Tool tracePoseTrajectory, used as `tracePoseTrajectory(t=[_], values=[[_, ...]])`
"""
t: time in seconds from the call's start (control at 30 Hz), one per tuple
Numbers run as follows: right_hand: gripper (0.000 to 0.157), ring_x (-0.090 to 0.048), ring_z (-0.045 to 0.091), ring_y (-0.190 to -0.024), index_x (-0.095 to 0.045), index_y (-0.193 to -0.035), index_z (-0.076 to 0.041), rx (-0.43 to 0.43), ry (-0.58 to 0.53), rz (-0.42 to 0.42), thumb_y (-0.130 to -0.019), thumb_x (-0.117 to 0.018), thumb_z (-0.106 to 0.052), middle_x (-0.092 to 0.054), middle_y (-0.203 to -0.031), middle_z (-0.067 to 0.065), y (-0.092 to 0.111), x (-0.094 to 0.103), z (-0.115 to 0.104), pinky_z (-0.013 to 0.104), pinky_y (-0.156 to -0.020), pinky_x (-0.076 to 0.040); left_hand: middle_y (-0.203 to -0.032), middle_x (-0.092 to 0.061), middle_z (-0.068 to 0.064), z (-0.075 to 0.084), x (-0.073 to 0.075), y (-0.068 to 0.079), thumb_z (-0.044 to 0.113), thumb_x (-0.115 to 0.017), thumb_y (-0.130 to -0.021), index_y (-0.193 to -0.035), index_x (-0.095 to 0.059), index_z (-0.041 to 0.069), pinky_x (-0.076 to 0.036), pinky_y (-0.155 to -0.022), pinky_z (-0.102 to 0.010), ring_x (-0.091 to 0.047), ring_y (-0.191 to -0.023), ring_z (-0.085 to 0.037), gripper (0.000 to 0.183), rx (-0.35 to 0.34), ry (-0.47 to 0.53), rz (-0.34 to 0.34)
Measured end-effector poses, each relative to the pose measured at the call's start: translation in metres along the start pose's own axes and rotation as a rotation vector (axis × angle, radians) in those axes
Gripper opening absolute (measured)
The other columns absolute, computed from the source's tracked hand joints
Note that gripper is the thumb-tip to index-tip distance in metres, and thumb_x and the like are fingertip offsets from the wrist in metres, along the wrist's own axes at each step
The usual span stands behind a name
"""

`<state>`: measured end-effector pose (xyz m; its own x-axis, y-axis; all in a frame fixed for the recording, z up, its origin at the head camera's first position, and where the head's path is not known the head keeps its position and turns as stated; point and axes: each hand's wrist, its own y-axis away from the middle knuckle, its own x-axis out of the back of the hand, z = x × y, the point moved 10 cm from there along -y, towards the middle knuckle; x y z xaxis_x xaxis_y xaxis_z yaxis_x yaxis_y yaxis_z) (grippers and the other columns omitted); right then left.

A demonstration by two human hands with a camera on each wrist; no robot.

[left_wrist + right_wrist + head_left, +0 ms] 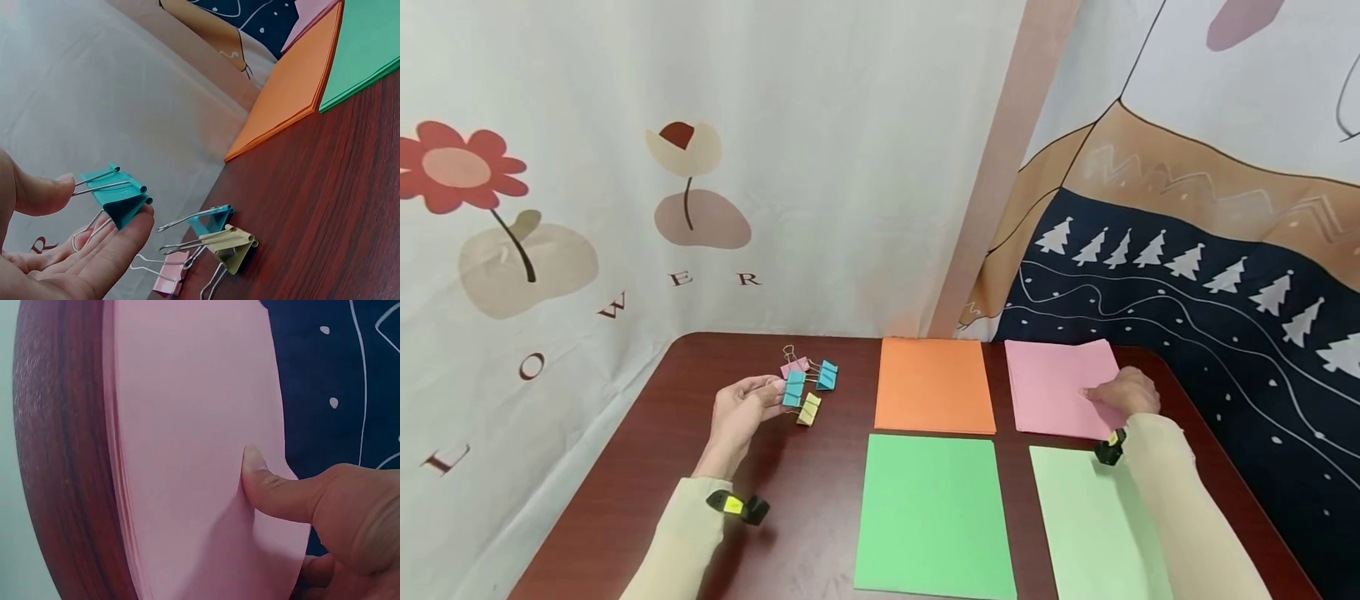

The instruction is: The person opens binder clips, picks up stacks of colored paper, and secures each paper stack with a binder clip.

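My left hand (739, 417) holds a teal binder clip (793, 389) off the table at the left. In the left wrist view the thumb presses one wire handle, and the fingers lie along the other side of the teal clip. Beyond it lie a second teal binder clip (827, 376), a yellow binder clip (808, 409) and a pink binder clip (792, 367). At the far right my right hand (1126, 393) pinches the right edge of a stack of pink paper (1052, 383). Its thumb rests on top; the other fingers are mostly hidden beneath the sheets.
A stack of orange paper (934, 386) lies left of the pink one. Nearer are bright green paper (936, 512) and pale green paper (1090, 525), the latter partly under my right forearm. The dark red table (805, 517) meets printed curtains (850, 167) behind and at the right.
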<state>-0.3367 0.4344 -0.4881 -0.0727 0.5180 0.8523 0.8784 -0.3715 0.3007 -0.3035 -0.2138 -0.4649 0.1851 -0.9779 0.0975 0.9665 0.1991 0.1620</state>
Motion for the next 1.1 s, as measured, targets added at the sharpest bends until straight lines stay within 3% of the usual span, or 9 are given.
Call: tracePoseTrajectory(t=[0.17,0.3,0.43,0.57,0.67,0.87,1.1], values=[[0.065,-0.051,0.037,-0.092,-0.053,-0.114,0.015,0.028,-0.049,-0.033,-0.088,-0.075,-0.04,-0.056,-0.099,0.025,0.005,-0.001,0.001,0.041,-0.072,-0.05,-0.091,-0.073,-0.002,0.002,-0.002,0.003,0.014,-0.067,-0.1,-0.126,-0.061,-0.01,-0.063,-0.077,-0.025,-0.074,-0.079,-0.01,0.036,-0.002,0.024,0.004],[0.055,-0.052,0.037,-0.09,-0.053,-0.114,0.016,0.055,-0.1,-0.035,-0.091,-0.062,-0.034,-0.054,-0.099,0.025,0.007,-0.002,0.003,0.041,-0.072,-0.05,-0.095,-0.073,-0.006,0.002,-0.006,0.007,0.013,-0.067,-0.1,-0.128,-0.059,-0.011,-0.064,-0.081,-0.029,-0.073,-0.081,-0.01,0.038,0.009,0.042,-0.004],[0.056,-0.051,0.043,-0.098,-0.047,-0.126,0.019,0.106,-0.147,0.01,-0.096,-0.051,-0.028,-0.053,-0.117,0.036,0.005,0.002,0.005,0.053,-0.085,-0.051,-0.102,-0.072,-0.011,0.004,-0.012,0.009,0.014,-0.068,-0.099,-0.133,-0.056,-0.012,-0.063,-0.083,-0.031,-0.073,-0.084,-0.012,0.044,0.009,0.048,-0.012],[0.062,-0.047,0.048,-0.113,-0.038,-0.141,0.016,0.125,-0.207,0.054,-0.102,-0.05,-0.03,-0.044,-0.14,0.041,0.003,0.004,0.008,0.064,-0.106,-0.042,-0.103,-0.072,-0.012,0.008,-0.018,0.009,0.014,-0.069,-0.099,-0.135,-0.054,-0.013,-0.064,-0.083,-0.032,-0.073,-0.084,-0.012,0.048,-0.004,0.066,-0.019],[0.061,-0.044,0.049,-0.118,-0.036,-0.146,0.012,0.124,-0.251,0.08,-0.104,-0.05,-0.031,-0.04,-0.146,0.04,0.003,0.007,0.01,0.066,-0.11,-0.038,-0.098,-0.074,-0.01,0.01,-0.023,0.009,0.013,-0.069,-0.099,-0.134,-0.054,-0.014,-0.064,-0.083,-0.034,-0.074,-0.082,-0.013,0.047,-0.012,0.093,-0.025],[0.06,-0.044,0.048,-0.119,-0.037,-0.149,0.006,0.111,-0.321,0.109,-0.106,-0.049,-0.034,-0.039,-0.15,0.037,0.007,0.012,0.015,0.065,-0.108,-0.038,-0.089,-0.073,-0.005,0.013,-0.03,0.011,0.009,-0.068,-0.098,-0.131,-0.057,-0.014,-0.064,-0.077,-0.03,-0.074,-0.077,-0.011,0.042,-0.017,0.132,-0.026],[0.059,-0.049,0.04,-0.108,-0.038,-0.151,-0.002,0.058,-0.402,0.117,-0.106,-0.049,-0.038,-0.044,-0.146,0.031,0.016,0.017,0.022,0.048,-0.087,-0.046,-0.088,-0.075,-0.003,0.017,-0.038,0.015,0.007,-0.066,-0.099,-0.13,-0.058,-0.014,-0.064,-0.077,-0.031,-0.075,-0.074,-0.01,0.039,-0.025,0.15,-0.046]])
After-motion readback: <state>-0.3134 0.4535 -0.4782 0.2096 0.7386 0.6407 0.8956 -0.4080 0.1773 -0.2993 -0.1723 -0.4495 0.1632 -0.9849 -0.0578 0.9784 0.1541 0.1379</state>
